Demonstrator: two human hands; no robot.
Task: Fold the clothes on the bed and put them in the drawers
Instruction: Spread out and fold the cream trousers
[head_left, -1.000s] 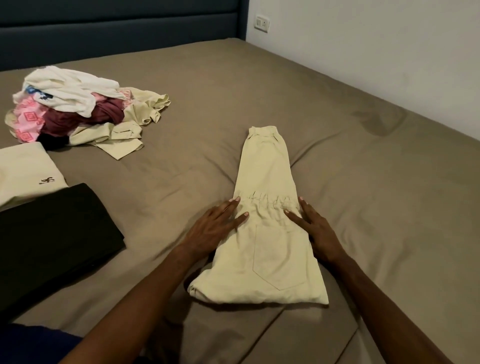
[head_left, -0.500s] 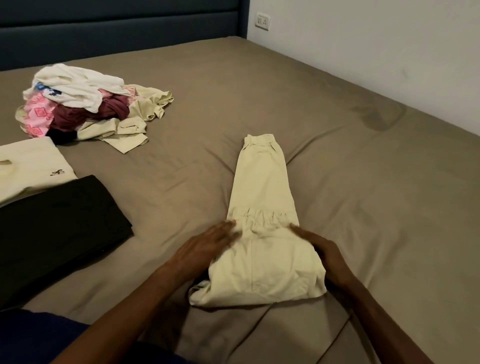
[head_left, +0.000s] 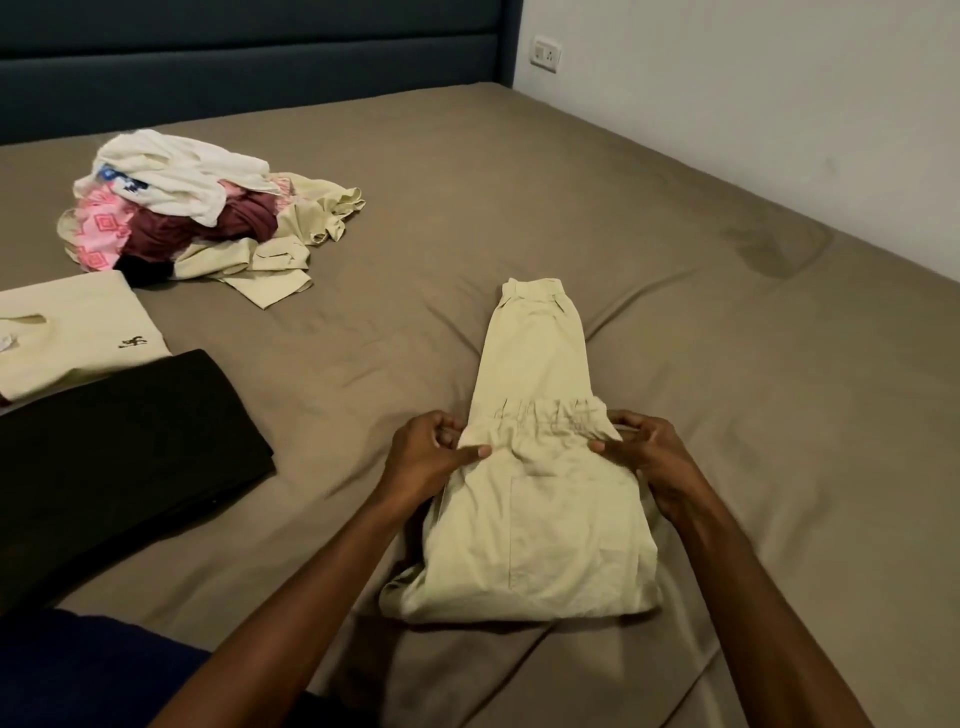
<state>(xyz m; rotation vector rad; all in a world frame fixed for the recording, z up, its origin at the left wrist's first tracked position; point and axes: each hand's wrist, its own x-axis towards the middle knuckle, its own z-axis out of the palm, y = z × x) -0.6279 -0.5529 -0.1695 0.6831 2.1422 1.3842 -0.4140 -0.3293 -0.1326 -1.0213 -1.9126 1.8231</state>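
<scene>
The left hand (head_left: 423, 460) and the right hand (head_left: 647, 457) each pinched one side edge of the cream trousers (head_left: 540, 467) at the folded waistband, grip closed on fabric. The trousers lay lengthwise on the bed (head_left: 753, 415), extending beyond and below the grip. Left of the grip lay a black folded garment (head_left: 114, 457); farther beyond, a clothes pile (head_left: 197, 218).
</scene>
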